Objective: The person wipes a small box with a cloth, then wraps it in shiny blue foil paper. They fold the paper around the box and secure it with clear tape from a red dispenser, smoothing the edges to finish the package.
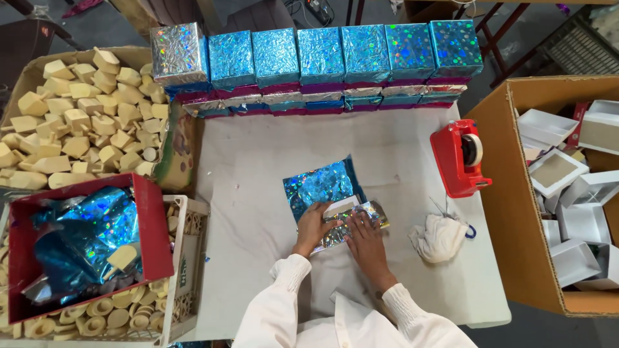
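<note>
- Left hand (314, 225) flat on a small box (340, 207) half wrapped in blue holographic foil (319, 185); fingers spread and pressing down, not clenched around anything.
- Right hand (365, 240) just beside it, fingers extended, pressing a silver foil flap (374, 212) against the box. Nothing gripped in either hand.
- Box sits near the middle of the white-covered surface (258, 161), directly in front of the person; foil sheet sticks out behind it toward the far side.
- Far edge of the surface: row of finished wrapped boxes (322, 55), mostly blue foil, one silver at the left end, stacked on flatter foil-wrapped packs.
- Right of the hands: crumpled white cloth (440, 237), apart from the box. Beyond that, red tape dispenser (459, 156).
- Far right: open cardboard carton (516, 212) holding white boxes.
- Left: cardboard tray of pale wooden pieces (77, 116); nearer, red bin (151, 225) with loose blue foil, standing on a white crate (187, 258) of wooden rings.
- White sleeves on both arms.
</note>
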